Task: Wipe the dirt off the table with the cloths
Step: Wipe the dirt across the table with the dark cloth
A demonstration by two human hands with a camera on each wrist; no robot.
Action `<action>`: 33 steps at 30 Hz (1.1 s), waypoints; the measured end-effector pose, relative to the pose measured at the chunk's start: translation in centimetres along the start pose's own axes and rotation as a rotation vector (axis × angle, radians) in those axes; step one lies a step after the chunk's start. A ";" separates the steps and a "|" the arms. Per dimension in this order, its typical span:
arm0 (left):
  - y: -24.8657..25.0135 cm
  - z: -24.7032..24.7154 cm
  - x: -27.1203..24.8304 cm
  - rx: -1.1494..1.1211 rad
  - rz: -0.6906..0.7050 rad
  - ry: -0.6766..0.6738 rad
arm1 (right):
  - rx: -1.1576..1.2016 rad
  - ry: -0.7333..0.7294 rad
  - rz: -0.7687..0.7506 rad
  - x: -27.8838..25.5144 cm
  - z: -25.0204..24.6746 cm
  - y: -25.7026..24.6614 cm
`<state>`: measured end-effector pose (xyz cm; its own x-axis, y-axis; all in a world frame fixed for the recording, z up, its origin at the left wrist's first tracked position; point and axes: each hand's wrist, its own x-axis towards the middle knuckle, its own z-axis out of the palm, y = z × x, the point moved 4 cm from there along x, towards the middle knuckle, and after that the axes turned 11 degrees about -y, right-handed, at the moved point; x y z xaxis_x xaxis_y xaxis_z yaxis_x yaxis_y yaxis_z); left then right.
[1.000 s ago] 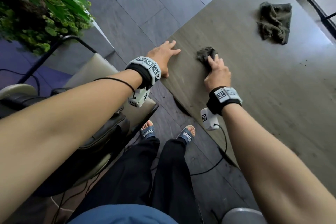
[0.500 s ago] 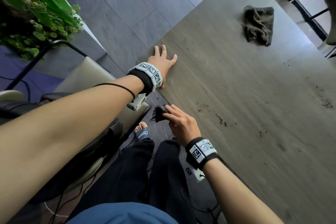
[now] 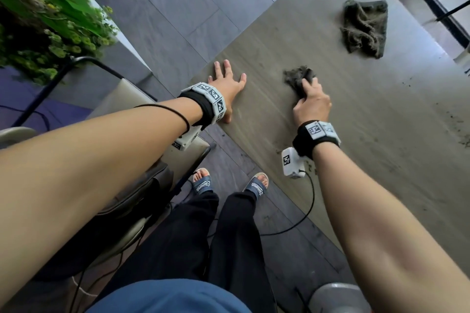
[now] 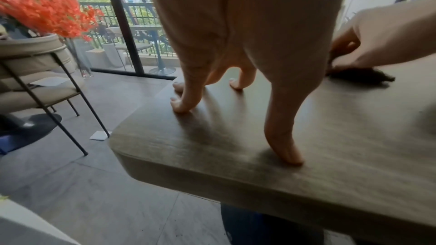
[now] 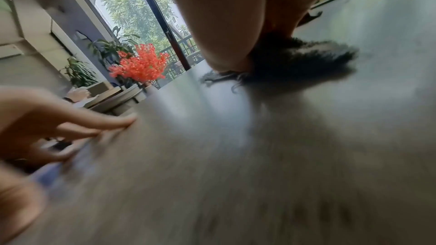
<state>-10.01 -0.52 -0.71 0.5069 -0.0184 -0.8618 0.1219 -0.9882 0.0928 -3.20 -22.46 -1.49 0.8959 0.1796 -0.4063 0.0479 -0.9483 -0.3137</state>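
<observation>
My right hand [image 3: 309, 99] grips a small dark bunched cloth [image 3: 296, 77] and presses it onto the grey-brown table [image 3: 279, 33]; in the right wrist view the same cloth [image 5: 302, 62] is squashed under my fingers. My left hand [image 3: 227, 84] lies flat with spread fingers near the table's left corner; the left wrist view shows its fingertips [image 4: 291, 157] on the top. A second, larger olive cloth [image 3: 365, 28] lies crumpled farther back. Specks of dirt [image 3: 455, 122] are scattered over the table's right side.
A beige chair with a black frame [image 3: 132, 109] stands to my left beside the table corner. Green plants [image 3: 45, 25] fill the upper left. My sandalled feet [image 3: 229, 184] and a black cable [image 3: 309, 206] are below the table edge. A red flower pot [image 4: 45, 12] stands beyond.
My right hand has carried the small cloth from the table's near edge back up onto the top, away from me. The left hand has stayed flat at the corner.
</observation>
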 end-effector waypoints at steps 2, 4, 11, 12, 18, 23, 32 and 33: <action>0.1 0.0 0.1 -0.002 -0.001 0.003 | 0.012 0.001 -0.111 -2.0 1.6 -0.8; 0.1 0.1 0.2 -0.011 -0.005 0.009 | 0.019 -0.007 -0.224 -5.1 3.9 -1.5; 0.3 0.2 0.0 -0.031 -0.024 0.009 | -0.051 -0.080 -0.411 -16.4 9.9 -4.3; 0.3 0.2 0.0 -0.031 -0.028 0.010 | -0.073 -0.107 -0.441 -17.3 10.3 -4.4; 0.5 0.2 0.2 -0.014 -0.051 0.009 | 0.035 -0.128 -0.533 -18.7 8.2 -4.2; 0.5 0.2 0.5 0.001 -0.056 0.004 | 0.156 0.097 -0.361 -9.4 0.3 -1.8; 0.5 0.2 1.2 0.007 -0.072 -0.005 | -0.125 -0.104 0.066 -2.7 -1.3 2.8; 0.5 0.3 1.2 0.006 -0.075 -0.001 | -0.134 -0.085 0.034 -3.8 -0.6 2.2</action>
<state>-9.54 -1.08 -1.84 0.4955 0.0552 -0.8669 0.1545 -0.9877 0.0253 -6.27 -25.37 -0.10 0.8576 0.1629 -0.4879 0.0817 -0.9796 -0.1835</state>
